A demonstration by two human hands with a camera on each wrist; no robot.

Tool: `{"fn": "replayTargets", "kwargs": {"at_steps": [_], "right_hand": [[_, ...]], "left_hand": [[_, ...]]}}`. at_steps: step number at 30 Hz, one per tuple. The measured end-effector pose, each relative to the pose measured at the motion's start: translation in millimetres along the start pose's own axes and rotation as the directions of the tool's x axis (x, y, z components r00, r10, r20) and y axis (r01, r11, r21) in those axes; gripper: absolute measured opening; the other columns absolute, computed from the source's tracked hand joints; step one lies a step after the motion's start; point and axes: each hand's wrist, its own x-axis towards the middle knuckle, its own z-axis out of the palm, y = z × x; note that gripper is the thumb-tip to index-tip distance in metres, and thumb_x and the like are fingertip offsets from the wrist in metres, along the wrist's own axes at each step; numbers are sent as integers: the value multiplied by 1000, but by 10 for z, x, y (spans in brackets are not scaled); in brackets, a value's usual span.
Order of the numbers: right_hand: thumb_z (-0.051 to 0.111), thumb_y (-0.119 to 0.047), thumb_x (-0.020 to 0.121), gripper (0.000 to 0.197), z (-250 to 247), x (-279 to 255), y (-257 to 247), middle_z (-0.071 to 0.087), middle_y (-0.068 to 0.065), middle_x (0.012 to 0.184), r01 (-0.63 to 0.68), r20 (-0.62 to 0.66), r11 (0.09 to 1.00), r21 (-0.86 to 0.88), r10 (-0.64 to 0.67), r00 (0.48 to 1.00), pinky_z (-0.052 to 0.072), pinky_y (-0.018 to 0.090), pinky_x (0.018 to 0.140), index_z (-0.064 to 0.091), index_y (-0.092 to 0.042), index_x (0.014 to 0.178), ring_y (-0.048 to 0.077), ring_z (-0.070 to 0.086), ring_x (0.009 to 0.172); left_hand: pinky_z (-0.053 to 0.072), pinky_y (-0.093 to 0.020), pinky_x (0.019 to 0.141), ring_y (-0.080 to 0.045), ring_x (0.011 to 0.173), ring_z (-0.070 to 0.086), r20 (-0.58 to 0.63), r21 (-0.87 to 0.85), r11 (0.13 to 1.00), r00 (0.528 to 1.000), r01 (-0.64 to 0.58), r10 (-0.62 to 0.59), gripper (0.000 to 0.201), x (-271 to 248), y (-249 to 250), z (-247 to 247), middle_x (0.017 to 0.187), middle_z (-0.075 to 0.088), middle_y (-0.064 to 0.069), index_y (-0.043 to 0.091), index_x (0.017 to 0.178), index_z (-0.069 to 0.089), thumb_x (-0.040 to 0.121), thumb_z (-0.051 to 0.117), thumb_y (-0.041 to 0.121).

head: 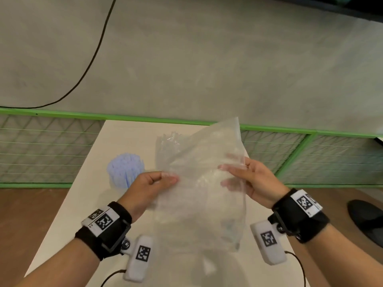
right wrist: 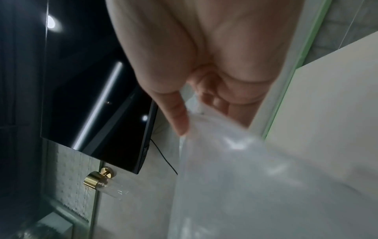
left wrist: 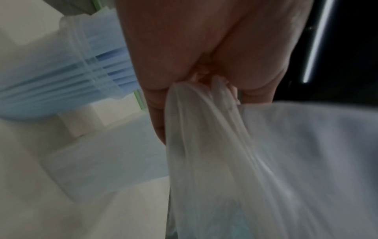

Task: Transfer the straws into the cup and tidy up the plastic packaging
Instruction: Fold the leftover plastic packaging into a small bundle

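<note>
A clear plastic bag [head: 203, 183] hangs in the air above the white table [head: 87, 204], held between both hands. My left hand [head: 153, 183] pinches its left edge, and the left wrist view shows the film [left wrist: 204, 145] bunched between thumb and fingers. At the bag's right edge my right hand [head: 244, 179] grips it, thumb [right wrist: 175, 113] on the near side and fingers behind the film [right wrist: 245, 177]. A cup full of pale blue straws [head: 125, 170] stands upright on the table just left of my left hand, also visible in the left wrist view [left wrist: 61, 77].
A green-framed mesh fence [head: 51, 150] runs behind the table. A black cable [head: 99, 44] trails over the grey floor beyond. A dark round object [head: 366, 220] sits on the wooden floor at right. A black screen [right wrist: 92, 97] shows in the right wrist view.
</note>
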Motion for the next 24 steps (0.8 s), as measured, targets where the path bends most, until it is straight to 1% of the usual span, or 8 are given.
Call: {"fn": "replayTargets", "kwargs": {"at_steps": [3,5,7,10,13,16,19,24], "right_hand": [[64,-6,83,47,4,26,-19,70,16,116,43,59,998,-36,-41,997,60,28,65,57,-7,129,27,74,76],[68,-9,76,39,-21,-4,-71,70,18,113,70,127,997,-26,-66,990,60,29,64,69,-14,115,27,74,75],[69,-10,74,34,-47,-4,-100,71,18,110,82,187,996,-31,-75,979,60,30,64,74,-19,106,28,73,75],[84,-20,68,40,-101,13,-119,71,13,102,101,219,992,-76,-82,972,61,36,71,73,-18,107,29,72,79],[95,-31,56,58,-197,-4,-154,67,8,92,97,177,993,-68,-84,981,59,40,70,73,-13,107,23,68,79],[96,-28,54,70,-247,-26,-164,68,11,89,136,133,991,6,-135,982,59,41,65,62,-14,114,28,68,71],[96,-25,51,75,-242,-14,-139,71,18,92,198,71,980,-11,-197,978,59,39,63,49,-20,109,33,69,70],[93,-33,54,69,-204,34,-85,71,16,101,187,50,969,-160,-181,982,58,31,71,64,-12,113,26,70,78]], "left_hand": [[56,-23,77,-19,95,71,117,48,998,992,46,-52,35,-30,-27,-96,104,75,-7,13,97,77,65,88,25],[57,-25,73,-20,94,71,227,22,992,966,125,-126,43,-59,-14,-120,107,74,-10,17,101,77,59,83,25],[58,-26,73,-19,96,71,269,-48,984,951,174,-155,35,-69,8,-107,110,73,-10,16,102,77,68,76,25],[58,-24,75,-18,91,72,196,-122,979,971,161,-135,17,-54,57,-26,104,74,-11,13,94,79,83,72,23],[56,-19,77,-14,88,71,111,-56,997,993,50,-44,16,-32,87,-1,95,76,-6,14,85,80,77,68,20],[54,-18,84,-10,94,70,63,4,1000,998,-19,18,15,-12,133,-39,98,76,-4,15,85,81,77,68,20],[53,-15,84,-4,99,68,36,72,993,995,-93,90,14,1,197,-63,100,76,1,16,86,80,84,66,12],[46,-4,82,4,102,65,32,168,970,984,-176,173,15,1,304,-66,96,76,10,14,91,76,88,64,5]]}}
